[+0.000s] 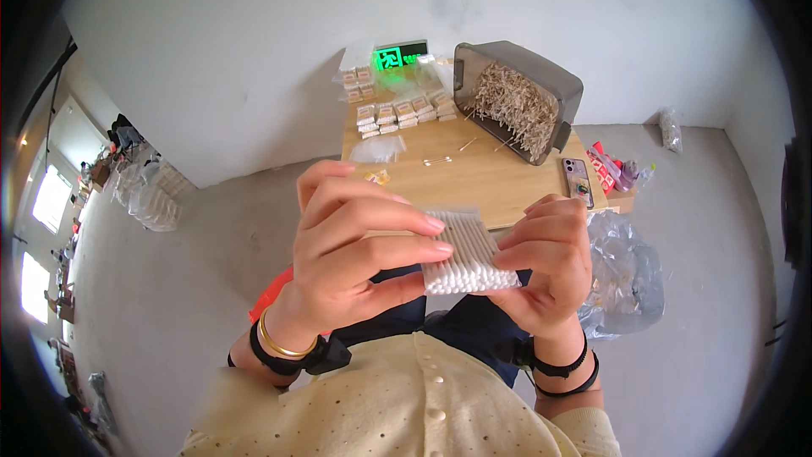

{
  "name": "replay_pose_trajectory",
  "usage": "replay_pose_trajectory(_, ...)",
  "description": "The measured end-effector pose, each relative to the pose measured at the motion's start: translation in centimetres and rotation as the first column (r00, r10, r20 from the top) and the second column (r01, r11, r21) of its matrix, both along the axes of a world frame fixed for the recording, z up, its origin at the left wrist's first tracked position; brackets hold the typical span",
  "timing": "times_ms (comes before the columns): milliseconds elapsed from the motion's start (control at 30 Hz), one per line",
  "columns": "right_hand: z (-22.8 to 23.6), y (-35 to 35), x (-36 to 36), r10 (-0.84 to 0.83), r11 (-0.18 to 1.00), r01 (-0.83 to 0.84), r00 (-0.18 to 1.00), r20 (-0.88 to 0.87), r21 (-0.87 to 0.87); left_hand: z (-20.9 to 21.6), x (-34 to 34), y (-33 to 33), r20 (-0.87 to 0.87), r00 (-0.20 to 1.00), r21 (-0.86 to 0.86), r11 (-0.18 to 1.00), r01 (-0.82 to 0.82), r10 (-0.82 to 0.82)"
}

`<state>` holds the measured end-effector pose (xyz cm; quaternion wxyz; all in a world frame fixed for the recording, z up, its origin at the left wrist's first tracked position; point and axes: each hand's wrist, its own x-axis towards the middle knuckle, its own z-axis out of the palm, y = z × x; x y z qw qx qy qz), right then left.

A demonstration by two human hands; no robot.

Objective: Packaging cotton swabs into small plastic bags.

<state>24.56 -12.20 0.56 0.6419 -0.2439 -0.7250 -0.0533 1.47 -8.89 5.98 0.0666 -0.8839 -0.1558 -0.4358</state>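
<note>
Between my two hands, in front of my lap, is a flat bundle of cotton swabs point(463, 256), white tips toward me. A thin clear edge at its far end may be a plastic bag. My left hand point(355, 241) grips the bundle's left side, index and middle fingertips on top and thumb low at the side. My right hand point(548, 258) closes on the right side, its thumb underneath and fingers curled. On the table beyond lie several packed swab bundles point(406, 112) in rows and some flat clear bags point(378, 149).
A tipped grey plastic bin point(562, 89) full of loose swabs stands at the table's point(491, 182) back right. A phone point(578, 182) lies at the right edge. A lit green exit sign point(401, 56) stands behind the bundles. Right of the table is a clear plastic-lined container point(630, 279).
</note>
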Motion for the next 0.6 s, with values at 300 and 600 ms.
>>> replay_pose_trajectory(300,0.9,-2.0,0.9,-0.009,0.999,0.009,1.000,0.003,-0.034,0.6,1.4,-1.1,-0.002,0.996,-0.098,0.991,0.088,-0.089)
replay_pose_trajectory(600,2.0,-2.7,0.1,0.029,0.999,-0.028,0.999,0.026,-0.035,0.4,0.0,-1.8,0.077,0.980,-0.267,0.943,0.199,-0.185)
